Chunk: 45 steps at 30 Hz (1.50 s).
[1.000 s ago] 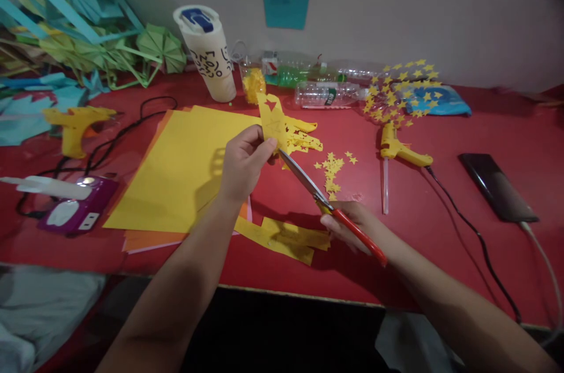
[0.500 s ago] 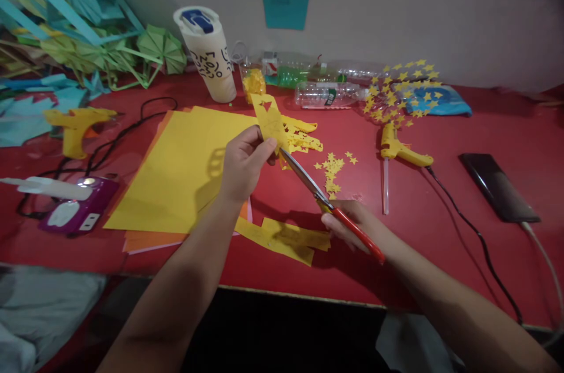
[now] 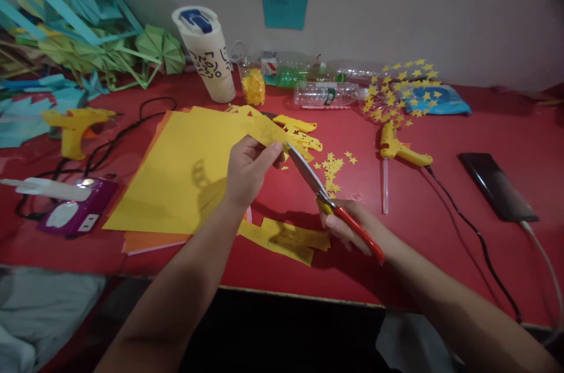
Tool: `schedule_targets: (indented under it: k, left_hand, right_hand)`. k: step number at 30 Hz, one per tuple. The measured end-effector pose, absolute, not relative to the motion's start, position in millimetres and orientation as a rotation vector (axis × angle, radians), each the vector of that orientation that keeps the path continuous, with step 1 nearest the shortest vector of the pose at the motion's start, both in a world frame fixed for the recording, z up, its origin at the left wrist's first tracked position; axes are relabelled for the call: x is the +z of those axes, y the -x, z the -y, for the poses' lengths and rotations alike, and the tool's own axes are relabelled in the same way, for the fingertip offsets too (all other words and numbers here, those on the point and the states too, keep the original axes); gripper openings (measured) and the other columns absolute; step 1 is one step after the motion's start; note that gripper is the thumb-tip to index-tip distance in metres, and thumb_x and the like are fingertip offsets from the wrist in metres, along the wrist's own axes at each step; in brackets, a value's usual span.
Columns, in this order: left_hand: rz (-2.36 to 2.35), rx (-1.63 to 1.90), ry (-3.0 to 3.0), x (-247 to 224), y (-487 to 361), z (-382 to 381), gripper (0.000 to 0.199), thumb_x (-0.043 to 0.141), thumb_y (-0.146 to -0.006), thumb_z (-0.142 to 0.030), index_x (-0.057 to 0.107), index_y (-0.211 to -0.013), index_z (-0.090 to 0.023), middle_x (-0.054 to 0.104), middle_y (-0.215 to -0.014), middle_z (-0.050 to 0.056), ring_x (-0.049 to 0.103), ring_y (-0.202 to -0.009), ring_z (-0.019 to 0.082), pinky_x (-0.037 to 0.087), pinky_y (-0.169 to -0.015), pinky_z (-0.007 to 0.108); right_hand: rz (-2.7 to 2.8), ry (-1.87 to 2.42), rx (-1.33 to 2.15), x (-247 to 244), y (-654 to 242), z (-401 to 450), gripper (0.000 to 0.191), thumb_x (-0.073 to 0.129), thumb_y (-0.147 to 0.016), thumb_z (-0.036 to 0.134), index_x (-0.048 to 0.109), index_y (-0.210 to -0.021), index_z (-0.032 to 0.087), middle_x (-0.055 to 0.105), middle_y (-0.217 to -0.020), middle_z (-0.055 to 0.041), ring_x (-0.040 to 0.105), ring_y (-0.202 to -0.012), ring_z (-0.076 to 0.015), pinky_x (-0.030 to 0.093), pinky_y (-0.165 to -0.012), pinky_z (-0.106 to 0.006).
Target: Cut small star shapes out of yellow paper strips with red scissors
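The left forearm slants up from the near side across the yellow sheet [image 3: 176,167], which lies on the red counter [image 3: 432,214]. Just past the sheet's right edge, the left hand [image 3: 248,170] pinches a yellow paper strip [image 3: 265,128], thumb on top and fingers curled beneath; the strip's far end slants back over the sheet's upper right corner. The right forearm reaches inward from the opposite side. To the right of the sheet, the right hand [image 3: 348,223] is wrapped around the handles of the scissors [image 3: 307,174], whose blades point toward the sheet, tips at the strip beside the left thumb. Small paper stars [image 3: 332,168] lie farther right of the sheet.
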<state>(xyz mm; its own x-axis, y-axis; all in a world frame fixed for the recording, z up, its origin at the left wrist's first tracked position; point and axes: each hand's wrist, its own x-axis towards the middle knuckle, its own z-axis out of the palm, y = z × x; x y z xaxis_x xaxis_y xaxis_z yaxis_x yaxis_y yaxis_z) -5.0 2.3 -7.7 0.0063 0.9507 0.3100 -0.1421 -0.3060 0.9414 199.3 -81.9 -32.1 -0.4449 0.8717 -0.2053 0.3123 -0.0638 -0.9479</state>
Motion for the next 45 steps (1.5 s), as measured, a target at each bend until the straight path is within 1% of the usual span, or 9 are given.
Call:
schedule_targets:
  k: [4, 8, 13, 19, 24, 29, 33, 39, 45]
  left_hand:
    - [-0.950, 1.429, -1.382, -5.1, 2.2, 2.2, 0.022, 0.061, -0.079, -0.022, 0.066, -0.059, -0.016, 0.064, -0.055, 0.000, 0.060, -0.051, 0.009, 0.051, -0.052, 0.022]
    - [-0.965, 1.435, -1.378, -2.5, 0.5, 4.4, 0.021, 0.061, -0.077, -0.021, 0.067, -0.058, -0.017, 0.065, -0.054, 0.000, 0.059, -0.051, 0.009, 0.050, -0.051, 0.022]
    - [-0.950, 1.422, -1.396, -0.7, 0.7, 4.5, 0.024, 0.060, -0.077, -0.020, 0.062, -0.053, -0.017, 0.063, -0.053, 0.000, 0.058, -0.051, 0.008, 0.049, -0.051, 0.022]
    - [-0.966, 1.398, -1.408, -0.1, 0.2, 4.8, 0.024, 0.060, -0.076, -0.022, 0.060, -0.053, -0.017, 0.061, -0.052, 0.000, 0.057, -0.050, 0.009, 0.049, -0.051, 0.022]
    - [-0.957, 1.401, -1.397, -0.6, -0.7, 4.9, 0.021, 0.060, -0.075, -0.022, 0.060, -0.055, -0.017, 0.061, -0.052, -0.001, 0.056, -0.050, 0.008, 0.049, -0.051, 0.022]
    - [-0.954, 1.405, -1.404, -1.2, -1.3, 4.9, 0.024, 0.059, -0.076, -0.021, 0.059, -0.052, -0.018, 0.062, -0.052, -0.001, 0.057, -0.050, 0.008, 0.049, -0.051, 0.022]
    - [-0.960, 1.404, -1.399, -0.1, -1.7, 5.4, 0.023, 0.060, -0.075, -0.021, 0.060, -0.052, -0.018, 0.062, -0.052, -0.001, 0.057, -0.050, 0.008, 0.049, -0.051, 0.022]
    - [-0.951, 1.396, -1.412, 1.0, -1.1, 5.6, 0.026, 0.059, -0.077, -0.020, 0.059, -0.051, -0.018, 0.062, -0.053, 0.000, 0.058, -0.052, 0.008, 0.049, -0.052, 0.022]
    - [-0.977, 1.376, -1.406, 2.2, -0.2, 6.8, 0.022, 0.060, -0.077, -0.021, 0.063, -0.055, -0.018, 0.062, -0.053, 0.000, 0.058, -0.053, 0.009, 0.050, -0.053, 0.023]
  right_hand:
    - [1.729, 1.254, 1.526, -31.8, -199.3, 81.9, 0.057, 0.044, -0.083, 0.077, 0.041, -0.065, 0.022, 0.037, -0.050, 0.0068, 0.033, -0.042, -0.0079, 0.027, -0.042, -0.024]
    - [1.755, 1.231, 1.510, -31.2, -199.9, 81.7, 0.057, 0.044, -0.084, 0.075, 0.041, -0.064, 0.022, 0.036, -0.049, 0.0071, 0.033, -0.043, -0.0081, 0.027, -0.044, -0.025]
    - [1.737, 1.248, 1.532, -30.4, -199.9, 81.6, 0.056, 0.043, -0.084, 0.075, 0.042, -0.065, 0.022, 0.036, -0.046, 0.0079, 0.033, -0.040, -0.0079, 0.027, -0.042, -0.026]
    - [1.685, 1.310, 1.583, -23.1, -197.9, 82.7, 0.060, 0.042, -0.082, 0.078, 0.043, -0.063, 0.022, 0.040, -0.043, 0.0070, 0.037, -0.036, -0.0077, 0.031, -0.041, -0.025]
    - [1.602, 1.345, 1.634, -17.0, -193.5, 83.3, 0.062, 0.044, -0.078, 0.082, 0.041, -0.061, 0.023, 0.038, -0.040, 0.0089, 0.034, -0.032, -0.0060, 0.037, -0.042, -0.026]
    - [1.586, 1.373, 1.641, -16.8, -192.2, 83.7, 0.061, 0.046, -0.077, 0.082, 0.040, -0.061, 0.023, 0.039, -0.041, 0.0093, 0.036, -0.032, -0.0054, 0.041, -0.044, -0.026]
    - [1.604, 1.389, 1.613, -17.4, -192.8, 83.8, 0.063, 0.044, -0.077, 0.082, 0.041, -0.060, 0.022, 0.039, -0.041, 0.0085, 0.038, -0.033, -0.0054, 0.040, -0.042, -0.024]
    - [1.618, 1.392, 1.601, -13.7, -191.7, 83.1, 0.062, 0.047, -0.077, 0.081, 0.038, -0.058, 0.023, 0.040, -0.042, 0.0076, 0.037, -0.033, -0.0053, 0.033, -0.036, -0.023]
    - [1.603, 1.407, 1.606, -12.5, -191.1, 83.1, 0.062, 0.049, -0.076, 0.080, 0.039, -0.058, 0.022, 0.041, -0.043, 0.0072, 0.036, -0.032, -0.0055, 0.030, -0.035, -0.022]
